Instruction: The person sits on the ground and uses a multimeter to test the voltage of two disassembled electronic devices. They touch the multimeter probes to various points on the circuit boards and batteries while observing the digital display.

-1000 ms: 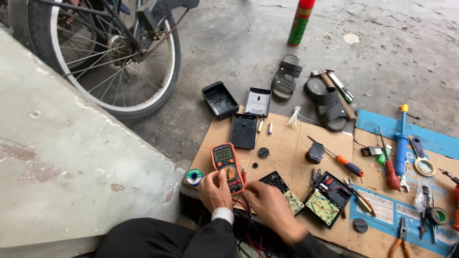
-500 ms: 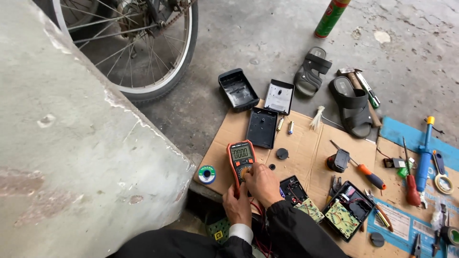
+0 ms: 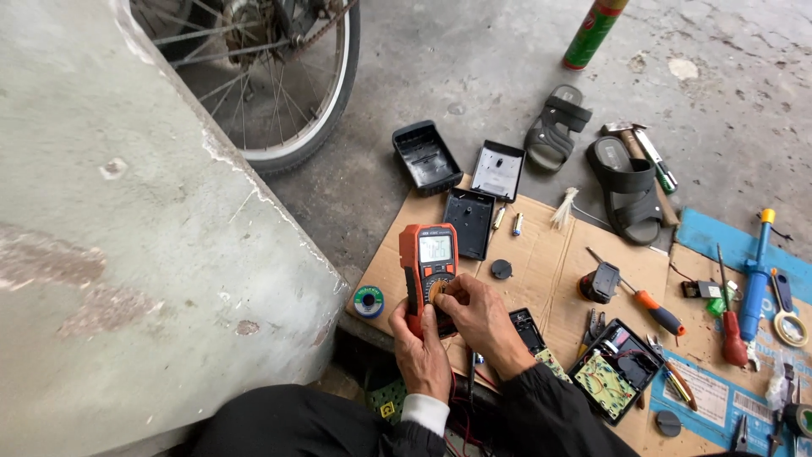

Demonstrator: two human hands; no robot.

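Near the cardboard sheet's (image 3: 541, 254) left edge, an orange multimeter (image 3: 427, 272) stood gripped in the left hand (image 3: 420, 345), while the right hand (image 3: 476, 315) pinched its dial. Setting the meter seemed the step in hand; probing calls for leads. Beside it lay a solder spool (image 3: 369, 301) and an opened circuit board case (image 3: 615, 370).

One head-worn camera looks steeply down and forward, close over the flat brown cardboard sheet (image 3: 541, 254) on the grey concrete floor (image 3: 474, 59).

Grey concrete floor (image 3: 474, 76), stained; pale concrete wall (image 3: 127, 254) at left; flat daylight.
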